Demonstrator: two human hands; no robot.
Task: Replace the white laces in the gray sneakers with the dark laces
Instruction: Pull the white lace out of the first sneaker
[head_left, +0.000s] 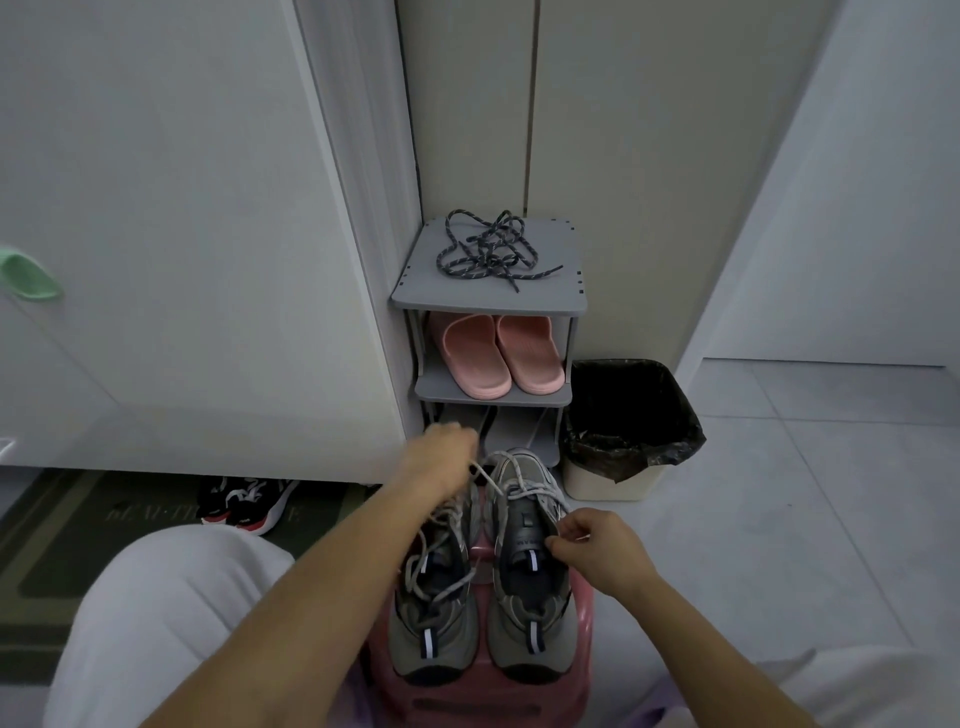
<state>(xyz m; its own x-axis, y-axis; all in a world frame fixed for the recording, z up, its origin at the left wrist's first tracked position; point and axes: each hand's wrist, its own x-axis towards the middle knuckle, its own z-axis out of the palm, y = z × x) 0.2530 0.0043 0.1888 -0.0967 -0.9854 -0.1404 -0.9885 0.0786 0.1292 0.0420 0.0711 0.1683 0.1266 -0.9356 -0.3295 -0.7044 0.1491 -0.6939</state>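
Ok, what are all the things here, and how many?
pink plastic stool: 1, pink, under the sneakers
gray mesh sneakers: 2, gray, on the stool
white rope laces: 2, white, in the sneakers
gray plastic shoe rack: 1, gray, in the corner
dark speckled rope laces: one tangle, dark, atop the rack
pink rubber slippers: 2, pink, rack's middle shelf
cream waste bin: 1, black-bagged, right of the rack
dark green doormat: 1, floor at left
black, red and white sneakers: 2, on the doormat
left hand: 1, grips a white lace
right hand: 1, pinches a white lace
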